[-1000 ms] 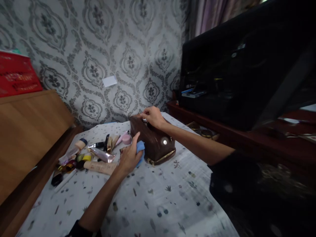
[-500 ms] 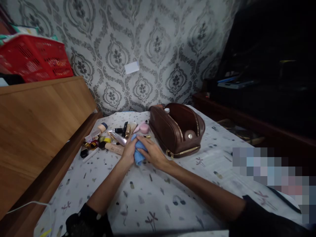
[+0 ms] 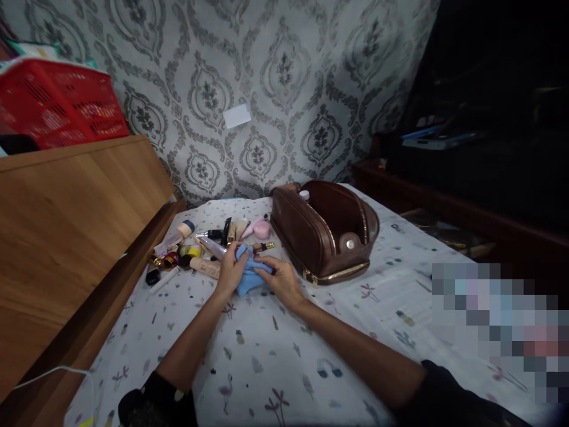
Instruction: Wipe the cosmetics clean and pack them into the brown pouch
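Observation:
A crumpled blue cloth (image 3: 249, 283) is held between both hands above the patterned sheet. My left hand (image 3: 230, 270) grips its left side, fingers closed round the folds. With thumb and fingers, my right hand (image 3: 284, 281) pinches the cloth's right edge. Whether anything is wrapped inside the cloth cannot be seen. Just beyond the hands lies a small gold-capped tube (image 3: 264, 245). A beige tube (image 3: 205, 267) rests left of my left hand, partly hidden by it. To the right stands a brown toiletry bag (image 3: 296, 234), unzipped, with a white cap (image 3: 304, 194) showing at its opening.
Several cosmetics lie in a pile at the left, among them a black bottle (image 3: 152, 274), a white tube (image 3: 164, 280) and a pink round item (image 3: 262, 229). A wooden headboard (image 3: 80, 201) carrying a red basket (image 3: 84, 107) borders the left. Patterned wallpaper rises behind.
The blue cloth is spread wider between the hands. My right hand has shifted slightly right and now pinches the cloth's edge, and the gold-capped tube shows more fully.

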`<state>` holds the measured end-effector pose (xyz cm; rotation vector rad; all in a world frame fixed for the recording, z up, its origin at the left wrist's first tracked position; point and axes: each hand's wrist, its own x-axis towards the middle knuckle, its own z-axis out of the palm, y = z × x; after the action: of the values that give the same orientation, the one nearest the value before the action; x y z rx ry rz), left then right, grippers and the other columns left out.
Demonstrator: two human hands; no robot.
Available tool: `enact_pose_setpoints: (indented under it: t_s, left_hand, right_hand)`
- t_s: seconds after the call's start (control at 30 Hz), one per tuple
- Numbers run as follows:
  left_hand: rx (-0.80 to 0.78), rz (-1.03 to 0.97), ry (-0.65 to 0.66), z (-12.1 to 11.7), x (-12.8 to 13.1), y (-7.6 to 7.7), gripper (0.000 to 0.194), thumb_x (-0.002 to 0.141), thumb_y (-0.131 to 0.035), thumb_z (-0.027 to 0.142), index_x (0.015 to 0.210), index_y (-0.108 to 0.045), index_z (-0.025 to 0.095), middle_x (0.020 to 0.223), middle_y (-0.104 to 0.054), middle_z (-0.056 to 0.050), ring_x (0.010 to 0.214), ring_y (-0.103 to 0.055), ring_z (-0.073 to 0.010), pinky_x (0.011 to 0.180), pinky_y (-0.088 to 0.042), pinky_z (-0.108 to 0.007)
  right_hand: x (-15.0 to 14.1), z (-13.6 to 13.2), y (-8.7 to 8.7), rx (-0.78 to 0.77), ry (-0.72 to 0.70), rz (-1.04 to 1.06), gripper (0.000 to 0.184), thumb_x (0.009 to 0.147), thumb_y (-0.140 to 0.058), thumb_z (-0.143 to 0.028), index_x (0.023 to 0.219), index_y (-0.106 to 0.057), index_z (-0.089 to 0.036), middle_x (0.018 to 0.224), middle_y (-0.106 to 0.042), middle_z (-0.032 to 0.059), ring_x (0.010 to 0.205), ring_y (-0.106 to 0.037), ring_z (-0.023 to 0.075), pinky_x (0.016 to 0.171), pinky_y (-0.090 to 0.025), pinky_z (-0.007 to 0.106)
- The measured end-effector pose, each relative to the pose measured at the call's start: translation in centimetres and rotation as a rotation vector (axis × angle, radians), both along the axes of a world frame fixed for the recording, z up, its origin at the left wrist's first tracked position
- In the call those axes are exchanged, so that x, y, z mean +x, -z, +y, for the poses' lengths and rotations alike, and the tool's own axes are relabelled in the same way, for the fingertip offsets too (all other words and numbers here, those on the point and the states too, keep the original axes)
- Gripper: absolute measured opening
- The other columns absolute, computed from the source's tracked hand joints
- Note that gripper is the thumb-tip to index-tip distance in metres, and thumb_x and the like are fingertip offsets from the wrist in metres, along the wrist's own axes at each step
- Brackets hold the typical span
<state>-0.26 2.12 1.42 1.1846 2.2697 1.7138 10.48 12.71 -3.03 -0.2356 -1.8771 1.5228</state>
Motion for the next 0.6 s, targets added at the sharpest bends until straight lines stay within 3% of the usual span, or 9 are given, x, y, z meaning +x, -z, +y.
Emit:
enact_pose_setpoints:
  t_s: [0.1,0.2,0.37,0.6]
  left_hand:
    - [-0.155,0.210,-0.048,0.4,-0.7,-1.4,0.017,0.090,-0.049,0.026,0.099,-0.061,0.018,0.084,-0.064,-0.003,0.081,-0.061,-0.0187,0.077,-0.046,-0.028]
    - [-0.411,0.459,-0.159,1.1,-1.7,-2.8,0.024,0.093,-0.046,0.024,0.109,-0.063,0.018,0.101,-0.067,-0.008,0.096,-0.063,-0.0232,0.085,-0.046,-0.031]
    - [-0.815,0.702,-0.350,2.8,-3.1,-3.8,0.034,0.098,-0.039,0.033,0.121,-0.060,0.019,0.120,-0.061,-0.015,0.098,-0.066,-0.0271,0.082,-0.048,-0.035]
    - [-0.975,0.787,-0.374,4.3,-3.7,-3.8,0.036,0.099,-0.036,0.028,0.123,-0.056,0.010,0.120,-0.059,-0.019,0.100,-0.067,-0.0291,0.081,-0.049,-0.037]
  right_hand:
    - [0.0,0.1,-0.1,-0.059,-0.011,0.000,0.028,0.080,-0.065,-0.039,0.098,-0.071,-0.018,0.085,-0.075,0.0056,0.077,-0.069,0.0206,0.072,-0.056,0.032]
    - [-0.1,0.3,-0.2,-0.153,-0.022,-0.019,0.028,0.082,-0.060,-0.044,0.094,-0.066,-0.019,0.062,-0.065,0.0001,0.056,-0.062,0.0166,0.058,-0.052,0.028]
    - [-0.2,0.6,-0.3,-0.170,-0.008,-0.034,0.024,0.080,-0.059,-0.043,0.086,-0.062,-0.020,0.057,-0.061,-0.0021,0.050,-0.058,0.0140,0.052,-0.047,0.025]
    - [-0.2,0.6,-0.2,-0.111,-0.045,-0.077,0.017,0.082,-0.056,-0.035,0.081,-0.062,-0.020,0.056,-0.062,-0.0020,0.051,-0.057,0.0131,0.052,-0.044,0.024]
